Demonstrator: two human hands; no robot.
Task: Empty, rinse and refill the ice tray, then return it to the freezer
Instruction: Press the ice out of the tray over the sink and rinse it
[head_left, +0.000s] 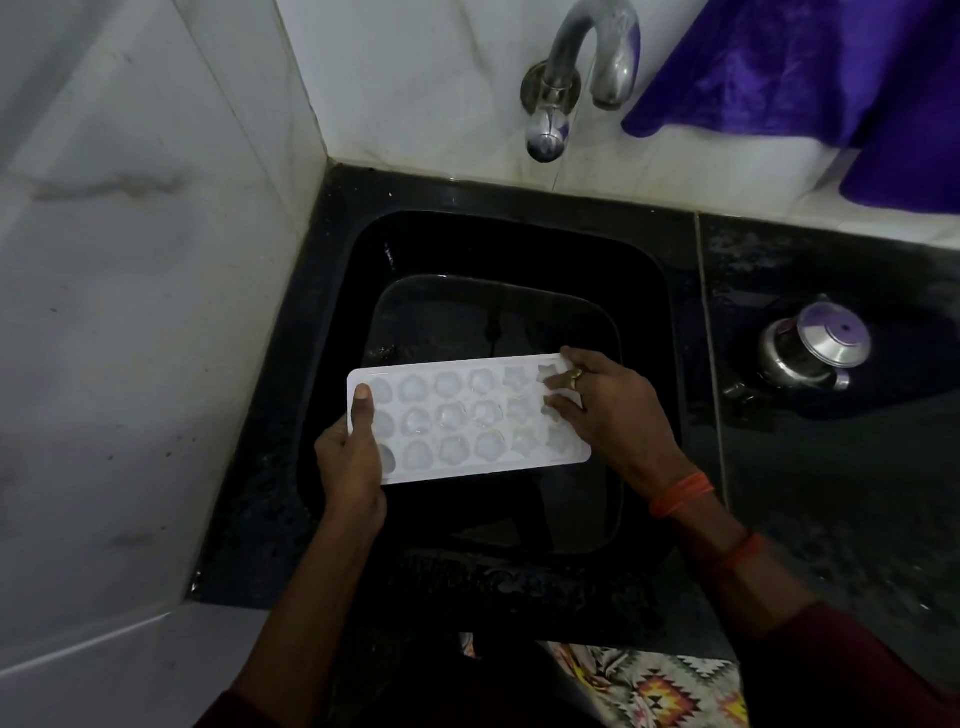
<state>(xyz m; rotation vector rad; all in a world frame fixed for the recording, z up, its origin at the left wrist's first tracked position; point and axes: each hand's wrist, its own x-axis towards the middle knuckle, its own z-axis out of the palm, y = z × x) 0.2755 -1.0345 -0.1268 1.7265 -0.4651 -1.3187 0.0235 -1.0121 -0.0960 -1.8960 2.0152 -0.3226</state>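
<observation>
A white ice tray (467, 421) with several round and star-shaped cells hangs face up over the black sink (332, 332). My left hand (353, 452) grips its left end, thumb laid on top of the rim. At the tray's right end my right hand (608, 410) lies on top, its fingers spread across the star cells. The cells look glossy; whether they hold ice or water I cannot tell. The chrome tap (582, 73) sticks out of the wall above the sink's far edge, and a thin thread of water drops from its spout.
A black counter (831, 467) runs to the right of the sink, with a steel pot and lid (810, 348) on it. A purple cloth (831, 78) hangs at the upper right. White marble walls close off the left and back.
</observation>
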